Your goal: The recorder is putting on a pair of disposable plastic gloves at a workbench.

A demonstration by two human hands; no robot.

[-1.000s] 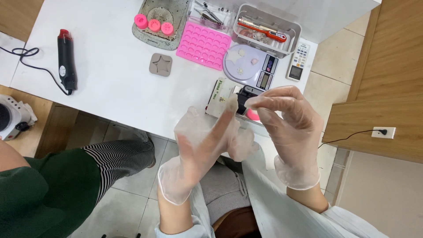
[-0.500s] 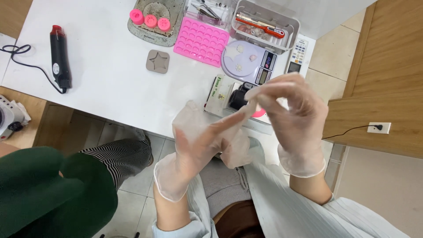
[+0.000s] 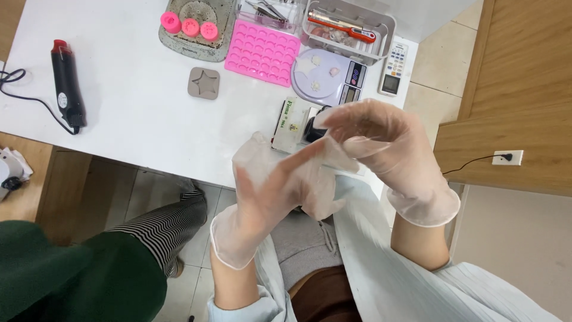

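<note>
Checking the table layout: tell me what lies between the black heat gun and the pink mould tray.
In the head view, a small grey star-shaped mould lies on the white table between the black heat gun and the pink mould tray; the rest is bare.

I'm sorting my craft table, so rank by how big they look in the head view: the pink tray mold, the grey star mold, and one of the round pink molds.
Largest to smallest:
1. Pink tray mold
2. Grey star mold
3. Round pink mold
</note>
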